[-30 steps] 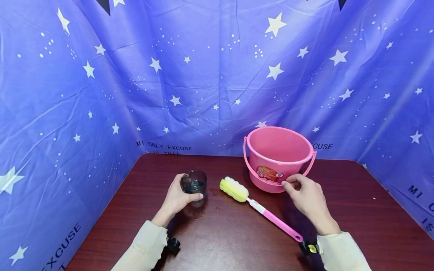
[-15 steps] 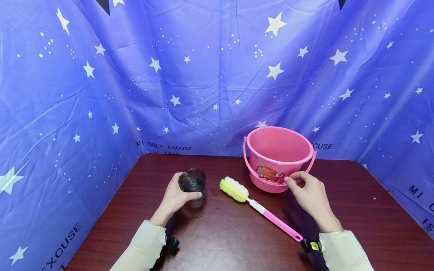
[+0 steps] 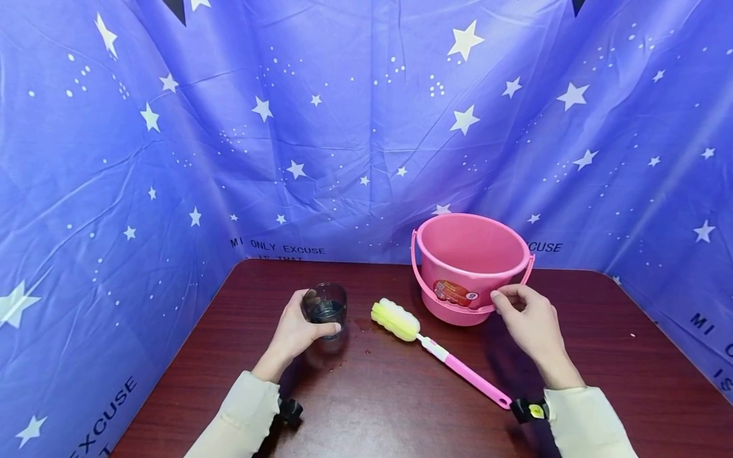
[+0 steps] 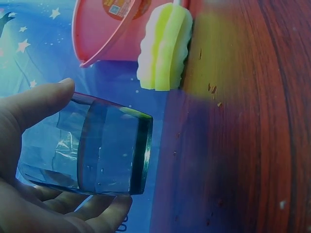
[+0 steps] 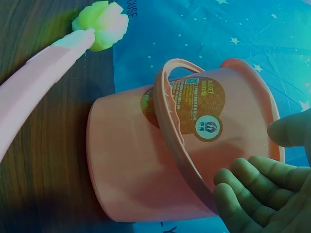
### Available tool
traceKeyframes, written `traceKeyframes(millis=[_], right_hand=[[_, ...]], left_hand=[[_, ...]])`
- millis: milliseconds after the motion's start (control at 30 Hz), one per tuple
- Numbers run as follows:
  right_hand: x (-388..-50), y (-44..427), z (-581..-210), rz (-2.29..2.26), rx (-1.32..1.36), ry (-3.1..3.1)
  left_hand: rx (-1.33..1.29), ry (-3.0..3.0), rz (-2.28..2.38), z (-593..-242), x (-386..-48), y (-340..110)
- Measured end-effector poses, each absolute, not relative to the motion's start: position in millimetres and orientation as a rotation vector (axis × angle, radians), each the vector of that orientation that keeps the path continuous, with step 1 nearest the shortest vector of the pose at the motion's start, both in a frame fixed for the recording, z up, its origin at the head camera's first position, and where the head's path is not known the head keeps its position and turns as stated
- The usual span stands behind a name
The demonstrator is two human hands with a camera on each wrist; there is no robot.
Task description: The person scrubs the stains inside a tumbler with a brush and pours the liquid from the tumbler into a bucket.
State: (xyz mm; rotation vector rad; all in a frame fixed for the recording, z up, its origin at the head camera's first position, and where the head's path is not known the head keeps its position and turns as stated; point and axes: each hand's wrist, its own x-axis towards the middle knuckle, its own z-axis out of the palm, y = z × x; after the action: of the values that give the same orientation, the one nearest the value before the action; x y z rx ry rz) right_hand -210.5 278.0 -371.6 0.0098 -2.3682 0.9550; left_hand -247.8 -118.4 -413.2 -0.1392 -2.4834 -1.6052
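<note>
Left hand (image 3: 294, 327): curling round the glass (image 3: 332, 308), thumb lying along the near side, fingers wrapping behind.
Right hand (image 3: 532, 321): bending its fingers loosely, thumb apart from them, beside the bucket (image 3: 498, 283); whether a fingertip is touching the bucket or its bail (image 5: 174, 133), I cannot tell.
Between the hands: the brush (image 3: 436, 352) is lying on the tabletop (image 3: 401, 420), the two hands sitting well apart on either side.
Tabletop edges: the back edge is running along the starry curtain (image 3: 343, 127); the left and right edges are slanting outward toward the viewer; the near edge is falling outside the view.
Room round the glass: wood is stretching on its left, behind and in front; the sponge head (image 3: 395, 320) is bounding it on the right.
Room round the bucket: the curtain is rising close behind; wood is widening to the right.
Glass axis: standing roughly upright, mouth facing up; whether the base is touching the wood, I cannot tell.
Bucket axis: standing upright, mouth facing up, bail hanging across the front.
Brush axis: running diagonally, sponge pointing far left, pink handle (image 3: 475, 381) ending near the right wrist's black band (image 3: 525, 410).
</note>
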Motion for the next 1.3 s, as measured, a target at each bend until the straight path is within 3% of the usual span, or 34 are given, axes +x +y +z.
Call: traceKeyframes(millis=[900,1300], right_hand=[[-218.9,282.4,-361.9,1.451,0.025,-2.288],[-225.6,285.1,-360.4,1.975,0.036,-1.992]], left_hand=[[-0.154,-2.488,-1.623,-410.1,-245.2,-116.0],[-0.156,-2.478,-1.641,-411.0,-246.1,-116.6]])
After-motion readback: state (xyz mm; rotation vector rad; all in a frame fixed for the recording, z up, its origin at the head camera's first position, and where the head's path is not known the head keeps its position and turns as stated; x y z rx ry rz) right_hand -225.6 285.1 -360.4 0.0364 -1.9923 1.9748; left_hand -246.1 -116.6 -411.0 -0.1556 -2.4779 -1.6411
